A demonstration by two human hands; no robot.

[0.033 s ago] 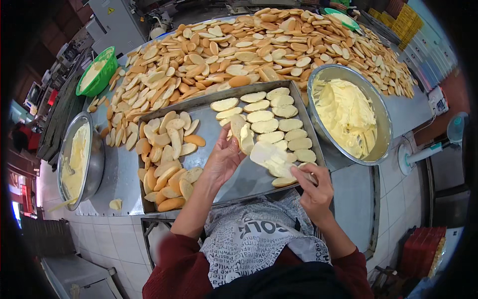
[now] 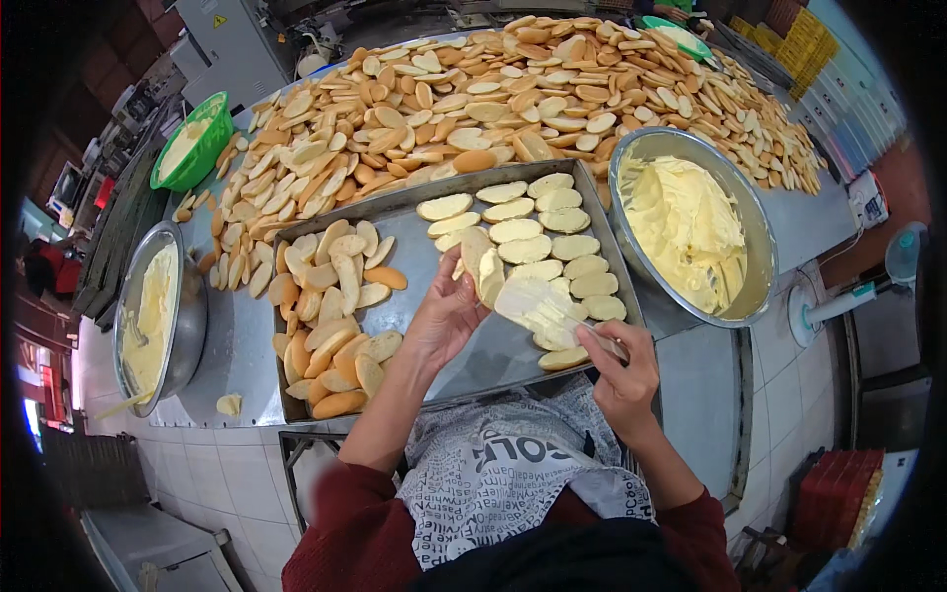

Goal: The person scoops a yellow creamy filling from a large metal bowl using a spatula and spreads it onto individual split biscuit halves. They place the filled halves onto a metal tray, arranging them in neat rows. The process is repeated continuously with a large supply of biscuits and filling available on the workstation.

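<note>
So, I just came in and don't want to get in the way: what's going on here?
Someone's left hand holds bread above a tray, and the right hand holds a yellow-smeared spreader close to it. In the tray, pale pieces lie in rows on the right, with a loose heap on the left. A bowl of cream stands right of the tray.

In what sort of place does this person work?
Probably a bakery workshop: a heap of golden-brown oval bread pieces, a round steel bowl of creamy yellow spread and a rectangular metal tray suggest it.
</note>
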